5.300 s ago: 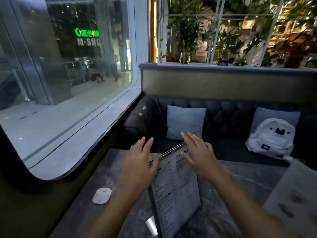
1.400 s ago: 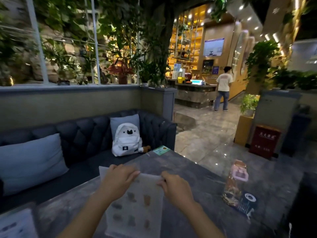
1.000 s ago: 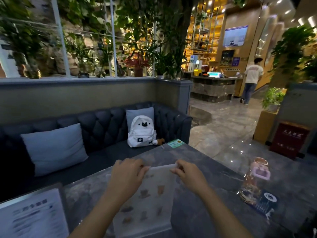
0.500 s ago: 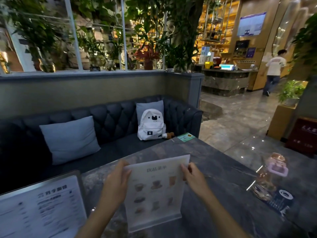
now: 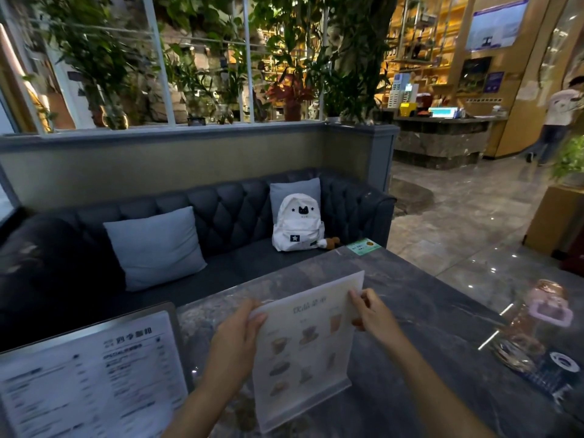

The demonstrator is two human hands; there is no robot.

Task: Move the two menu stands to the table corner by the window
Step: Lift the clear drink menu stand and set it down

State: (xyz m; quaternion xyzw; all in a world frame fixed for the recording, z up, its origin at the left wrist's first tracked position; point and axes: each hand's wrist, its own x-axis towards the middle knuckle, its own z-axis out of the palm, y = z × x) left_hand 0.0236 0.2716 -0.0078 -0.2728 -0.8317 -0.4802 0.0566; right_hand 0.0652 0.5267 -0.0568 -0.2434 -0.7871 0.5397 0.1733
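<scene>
I've got both hands on the drinks menu stand (image 5: pixel 303 349), left hand (image 5: pixel 235 343) and right hand (image 5: pixel 371 314) pinching its upper side edges, right of the framed menu stand (image 5: pixel 91 377). Looks light, stiff, slick acrylic; gripping the edges suits it.

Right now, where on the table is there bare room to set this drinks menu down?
Bare marble table lies between the drinks menu stand and the green card, and between the left hand and the text menu stand. The right edge is crowded by the pink bottle; the right hand grips there.
</scene>
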